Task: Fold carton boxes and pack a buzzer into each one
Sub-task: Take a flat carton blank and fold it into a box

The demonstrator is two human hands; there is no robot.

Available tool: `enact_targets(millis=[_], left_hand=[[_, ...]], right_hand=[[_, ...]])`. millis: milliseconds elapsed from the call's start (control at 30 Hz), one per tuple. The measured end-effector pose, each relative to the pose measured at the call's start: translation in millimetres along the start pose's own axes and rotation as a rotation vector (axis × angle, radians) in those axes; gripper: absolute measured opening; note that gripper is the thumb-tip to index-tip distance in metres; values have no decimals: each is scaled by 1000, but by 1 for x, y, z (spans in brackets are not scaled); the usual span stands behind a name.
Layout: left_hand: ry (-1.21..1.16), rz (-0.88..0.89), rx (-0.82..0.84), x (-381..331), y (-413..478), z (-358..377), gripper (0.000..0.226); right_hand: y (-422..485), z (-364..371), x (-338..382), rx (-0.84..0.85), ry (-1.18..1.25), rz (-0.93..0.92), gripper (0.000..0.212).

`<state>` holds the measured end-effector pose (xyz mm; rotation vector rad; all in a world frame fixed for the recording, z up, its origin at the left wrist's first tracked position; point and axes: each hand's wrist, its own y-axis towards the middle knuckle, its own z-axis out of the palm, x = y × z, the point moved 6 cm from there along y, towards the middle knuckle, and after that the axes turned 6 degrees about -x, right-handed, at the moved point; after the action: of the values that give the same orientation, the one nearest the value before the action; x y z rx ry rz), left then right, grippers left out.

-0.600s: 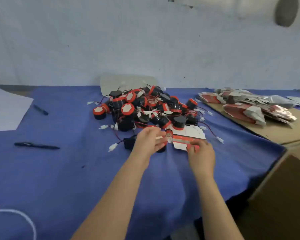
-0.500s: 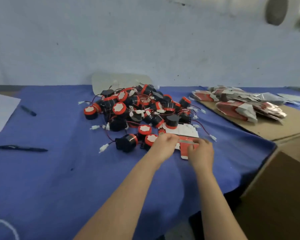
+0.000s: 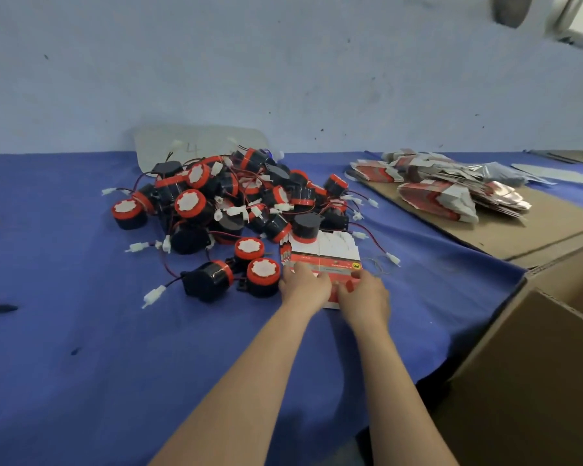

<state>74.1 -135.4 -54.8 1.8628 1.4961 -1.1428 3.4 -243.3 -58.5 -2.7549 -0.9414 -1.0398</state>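
Both grips now together on one flat carton

The left grip (image 3: 304, 286) has left the carton's far-left end by the buzzers and now sits touching the right grip (image 3: 364, 297), both on the near end of the flat carton (image 3: 323, 252) lying on the worktop (image 3: 81, 331). The fold looks about to begin, and no buzzer is packed yet. Both forearms reach forward, backs of the hands up and fingers bent down onto the card. The right grip seems to pinch its near edge. Whether the left pinches or only presses, I cannot tell. Two loose buzzers (image 3: 262, 276) lie just left of the left grip, with the buzzer pile (image 3: 229, 203) beyond. The stack of flat cartons (image 3: 441, 193) lies well beyond and right of the right grip.
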Motion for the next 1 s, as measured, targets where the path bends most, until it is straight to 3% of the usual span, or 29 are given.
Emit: enact_targets(millis=[133, 367, 500, 700, 833, 1000], left_hand=[[-117, 32, 20, -6, -8, -1, 46], [-365, 36, 155, -12, -22, -6, 45], [-450, 33, 162, -7, -32, -24, 41], [-420, 223, -175, 2, -31, -106, 35], [-504, 294, -377, 22, -36, -160, 49], [-636, 302, -578, 57, -38, -215, 62]], right_hand=[[-3, -1, 2, -4, 49, 18, 36], [-4, -44, 1, -235, 280, 52, 63], [-10, -66, -10, -215, 455, 45, 61], [-46, -47, 46, -141, 622, -245, 48], [-74, -12, 106, -27, 704, -387, 49], [-100, 25, 163, 108, 840, -450, 31]])
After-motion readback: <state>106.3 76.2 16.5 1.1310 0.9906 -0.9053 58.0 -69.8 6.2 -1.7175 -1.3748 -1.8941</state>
